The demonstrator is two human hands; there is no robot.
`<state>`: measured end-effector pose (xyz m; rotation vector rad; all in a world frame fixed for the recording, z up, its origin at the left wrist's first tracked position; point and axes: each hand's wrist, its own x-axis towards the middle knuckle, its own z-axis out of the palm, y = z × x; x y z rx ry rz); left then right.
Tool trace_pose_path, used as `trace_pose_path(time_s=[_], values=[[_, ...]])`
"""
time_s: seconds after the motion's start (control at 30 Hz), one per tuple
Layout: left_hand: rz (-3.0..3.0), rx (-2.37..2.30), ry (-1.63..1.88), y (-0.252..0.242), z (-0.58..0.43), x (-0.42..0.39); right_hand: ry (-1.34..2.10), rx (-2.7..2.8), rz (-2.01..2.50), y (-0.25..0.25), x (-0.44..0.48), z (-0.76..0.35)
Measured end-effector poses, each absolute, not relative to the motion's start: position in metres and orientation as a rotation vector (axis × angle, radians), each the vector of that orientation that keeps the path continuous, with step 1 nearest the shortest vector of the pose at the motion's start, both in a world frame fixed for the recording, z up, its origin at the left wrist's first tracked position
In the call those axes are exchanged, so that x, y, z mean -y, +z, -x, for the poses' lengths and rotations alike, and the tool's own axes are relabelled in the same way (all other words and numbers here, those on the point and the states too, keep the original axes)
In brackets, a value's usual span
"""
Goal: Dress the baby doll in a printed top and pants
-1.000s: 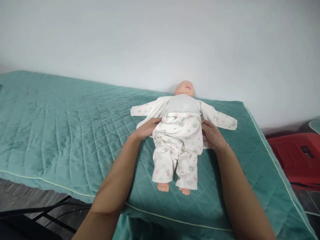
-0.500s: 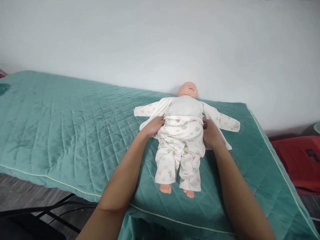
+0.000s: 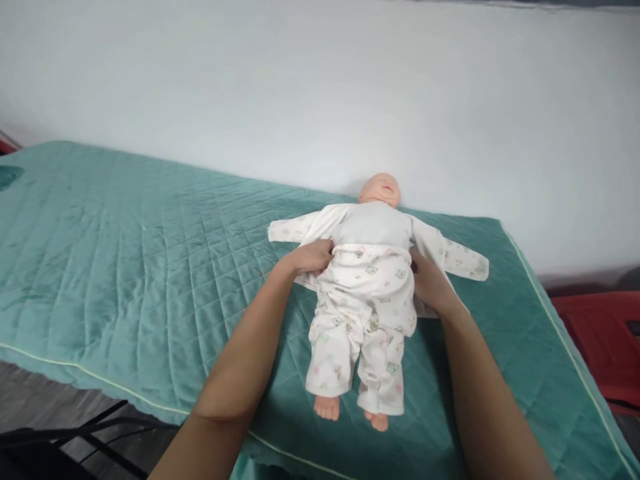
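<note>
Head view: doll (image 3: 373, 223) face-up on green quilt (image 3: 150, 260), head (image 3: 379, 189) near wall (image 3: 300, 87), feet (image 3: 327, 407) toward near edge, likely for easy reach to both hips. Left hand (image 3: 313, 257) at waist of pants (image 3: 367, 287), fingers narrow, apparently pinching cloth. Right hand (image 3: 430, 281) at opposite hip, fingertips partly hidden, cannot tell grip. Shirt (image 3: 428, 239) spread open, sleeves (image 3: 466, 261) out sideways, probably to leave waist uncovered.

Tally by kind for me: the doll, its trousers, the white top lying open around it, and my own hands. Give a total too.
Doll: 1
Printed trousers: 1
Open white top: 1
Hands, left hand and right hand: 2
Total: 5
</note>
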<state>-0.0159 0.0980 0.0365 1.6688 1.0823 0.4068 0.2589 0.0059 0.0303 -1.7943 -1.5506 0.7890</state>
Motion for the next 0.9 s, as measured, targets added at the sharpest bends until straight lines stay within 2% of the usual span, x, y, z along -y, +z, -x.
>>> trace_pose_path(time_s=[0.07,0.17,0.47,0.67,0.9], values=[[-1.752,-1.025,0.333,0.038,0.017,-0.098,0.829,1.531,1.743,0.034,-0.004,-0.257],[-1.76,-0.94,0.441,0.038,0.016,-0.096,0.881,1.465,1.686,0.041,0.001,-0.252],[-1.227,-0.742,0.627,0.033,0.008,-0.078,1.176,1.071,1.27,0.035,0.01,-0.245],[-1.192,-0.768,0.699,0.04,0.005,-0.073,1.173,1.02,1.247,0.027,0.006,-0.251],[-1.183,-0.814,0.617,0.024,0.007,-0.081,1.174,1.028,1.292,0.026,0.005,-0.25]])
